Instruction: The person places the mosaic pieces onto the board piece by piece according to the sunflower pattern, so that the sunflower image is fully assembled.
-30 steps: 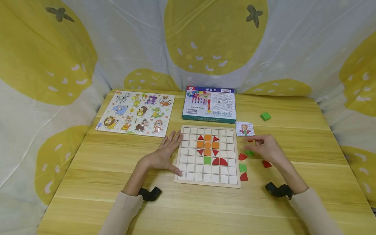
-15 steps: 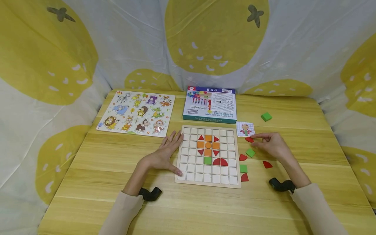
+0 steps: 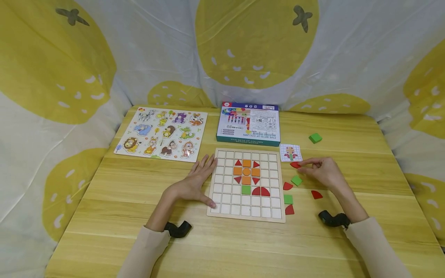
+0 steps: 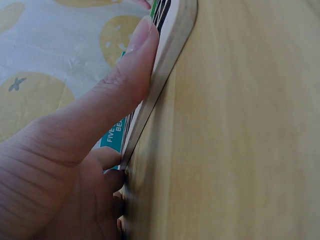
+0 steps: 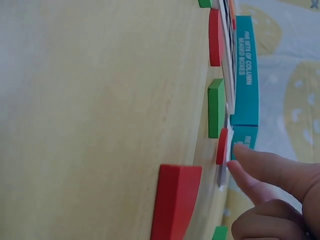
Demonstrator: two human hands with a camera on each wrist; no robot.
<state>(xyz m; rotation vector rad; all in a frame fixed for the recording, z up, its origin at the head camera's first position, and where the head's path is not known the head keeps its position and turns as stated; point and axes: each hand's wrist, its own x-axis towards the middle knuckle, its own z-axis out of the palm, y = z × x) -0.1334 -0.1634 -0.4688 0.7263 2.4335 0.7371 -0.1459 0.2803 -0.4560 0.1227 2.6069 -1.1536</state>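
My left hand (image 3: 189, 187) rests at the left side of a wooden grid board (image 3: 240, 221). Its fingers are spread along the far part of that side and the thumb (image 4: 127, 70) lies on the near left corner. Orange squares, an orange circle, red triangles, a green square (image 3: 245, 189) and two red quarter circles (image 3: 265, 191) sit in the grid. To the right, my right hand (image 3: 323, 172) pinches the right end of a red quarter-circle piece (image 3: 294, 165) between thumb and index finger. This piece lies just below a small pattern card (image 3: 290, 153).
Loose green squares (image 3: 296, 180) and red quarter circles (image 3: 316, 194) lie right of the board. Another green piece (image 3: 315, 138) is farther back. Behind the board is a bead-set box (image 3: 248, 125); an animal puzzle (image 3: 160, 133) lies at the back left.
My right hand has drawn slightly back to the right, and its thumb and index finger have closed on the red quarter-circle piece below the card. The left hand stays put.
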